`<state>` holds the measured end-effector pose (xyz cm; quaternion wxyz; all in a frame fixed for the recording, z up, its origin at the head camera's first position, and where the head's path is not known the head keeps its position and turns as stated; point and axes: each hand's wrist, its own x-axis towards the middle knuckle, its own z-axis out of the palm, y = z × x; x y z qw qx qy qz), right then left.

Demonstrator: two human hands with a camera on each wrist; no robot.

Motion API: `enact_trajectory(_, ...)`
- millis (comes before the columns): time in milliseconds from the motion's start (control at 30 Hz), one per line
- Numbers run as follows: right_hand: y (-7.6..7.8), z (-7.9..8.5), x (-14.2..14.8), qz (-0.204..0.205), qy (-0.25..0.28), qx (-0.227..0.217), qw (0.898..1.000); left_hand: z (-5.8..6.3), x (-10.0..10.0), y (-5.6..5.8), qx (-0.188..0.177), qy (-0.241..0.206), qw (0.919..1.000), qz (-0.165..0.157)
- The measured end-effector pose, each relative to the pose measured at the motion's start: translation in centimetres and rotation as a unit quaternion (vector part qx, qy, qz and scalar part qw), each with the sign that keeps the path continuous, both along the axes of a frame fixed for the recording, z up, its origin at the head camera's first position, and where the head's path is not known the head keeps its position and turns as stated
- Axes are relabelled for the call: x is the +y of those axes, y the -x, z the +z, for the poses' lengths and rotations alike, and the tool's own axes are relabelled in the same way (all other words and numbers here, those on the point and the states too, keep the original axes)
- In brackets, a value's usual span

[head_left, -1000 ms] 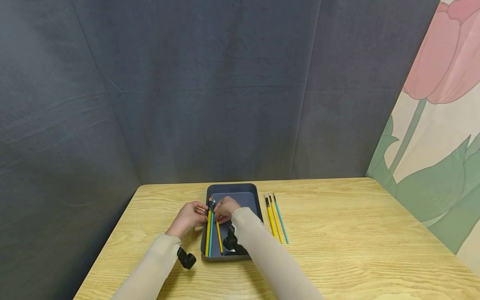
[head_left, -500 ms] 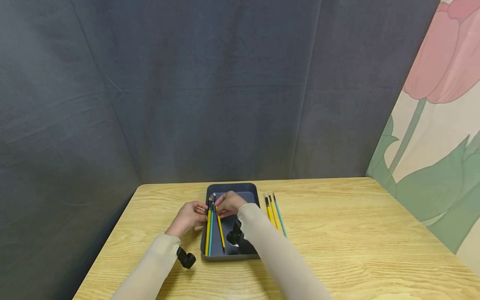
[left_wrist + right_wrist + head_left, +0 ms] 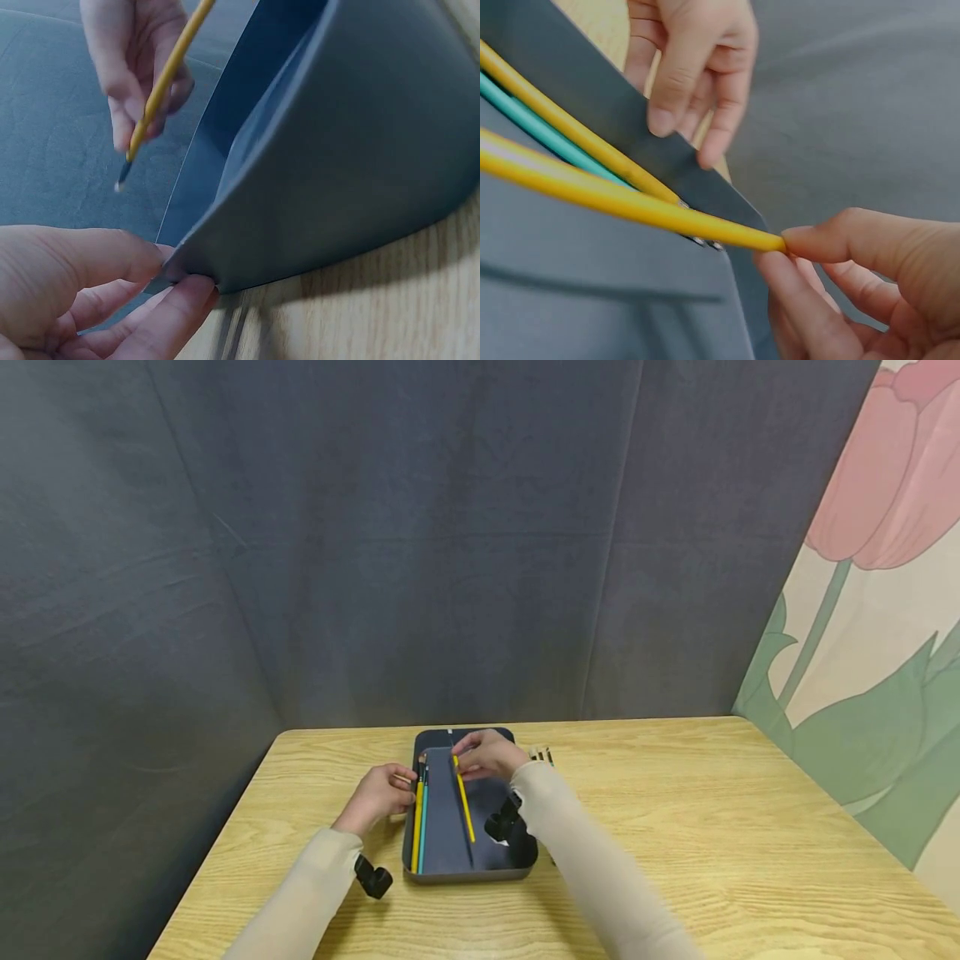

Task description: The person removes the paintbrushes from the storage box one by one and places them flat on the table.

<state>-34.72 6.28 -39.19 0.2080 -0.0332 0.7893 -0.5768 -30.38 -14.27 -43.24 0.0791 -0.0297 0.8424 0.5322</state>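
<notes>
My right hand (image 3: 487,753) pinches a yellow paintbrush (image 3: 465,802) between thumb and fingers, over the dark tray (image 3: 468,876). A shadow separate from this brush in the right wrist view shows it raised off the tray floor. Its pale tip (image 3: 120,185) appears in the left wrist view. My left hand (image 3: 380,795) grips the tray's left wall, thumb inside and fingers outside. Inside the tray, along that wall, another yellow paintbrush (image 3: 417,827) lies beside a teal paintbrush (image 3: 424,827), bristles toward the far end.
Just right of the tray, more brushes lie on the wooden table (image 3: 712,827); only their bristle ends (image 3: 535,754) show well, since my right forearm covers most of them. A dark curtain (image 3: 450,543) stands behind the table.
My right hand has lifted the yellow paintbrush away from the two along the left wall and carried it right and farther back. My left hand stays on the tray wall.
</notes>
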Motion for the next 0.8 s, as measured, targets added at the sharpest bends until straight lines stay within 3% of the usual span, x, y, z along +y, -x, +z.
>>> enact_trajectory(400, 0.0, 1.8, 5.4, -0.003, 0.048, 0.030, 0.998, 0.0, 0.0, 0.1, 0.002, 0.002, 1.0000, 0.001)
enact_trajectory(800, 0.3, 2.3, 11.2, -0.015, 0.075, 0.052, 0.996, -0.2, -0.1, 0.2, 0.003, -0.002, 1.0000, -0.002)
